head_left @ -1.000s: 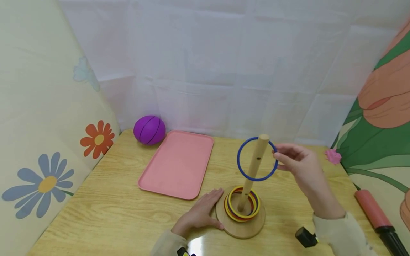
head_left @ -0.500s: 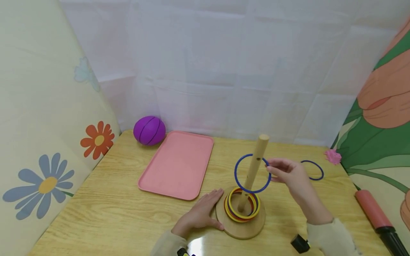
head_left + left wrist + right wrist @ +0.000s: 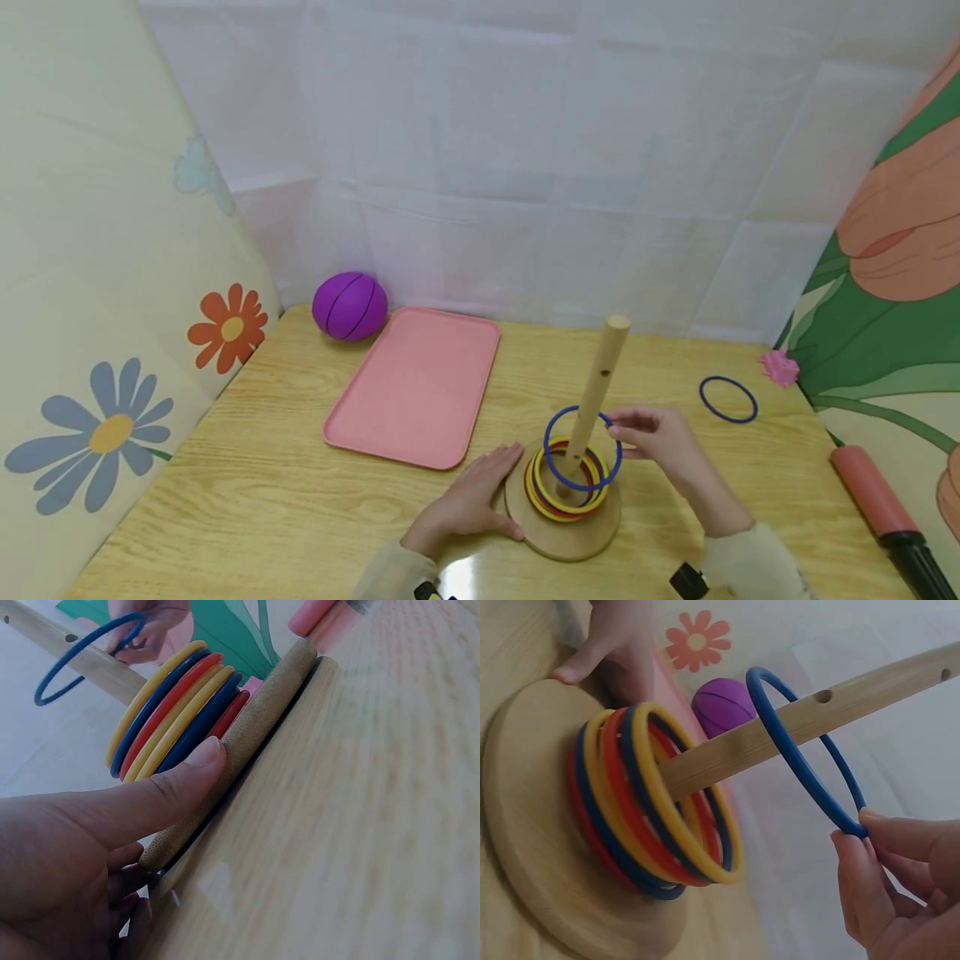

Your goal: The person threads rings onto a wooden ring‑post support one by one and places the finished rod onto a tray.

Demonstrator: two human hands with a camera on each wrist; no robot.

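Note:
A wooden peg (image 3: 596,392) stands on a round wooden base (image 3: 562,533) with several yellow, red and blue rings (image 3: 566,492) stacked at its foot. My right hand (image 3: 660,437) pinches a blue ring (image 3: 582,447) that is threaded on the peg, just above the stack; the pinch shows on the blue ring (image 3: 802,765) in the right wrist view. My left hand (image 3: 468,504) rests flat against the base's left edge, its thumb (image 3: 161,791) pressing the base rim (image 3: 255,735). Another blue ring (image 3: 727,398) lies on the table at the right.
A pink tray (image 3: 416,383) lies to the left of the peg, with a purple ball (image 3: 349,304) behind it. A small pink flower (image 3: 780,367) and a red-and-black cylinder (image 3: 881,508) sit at the right. Patterned walls enclose the wooden table (image 3: 262,500).
My right hand has lowered the blue ring down the peg from near its top to just above the stack. The second blue ring on the table came into view. The left hand stayed still.

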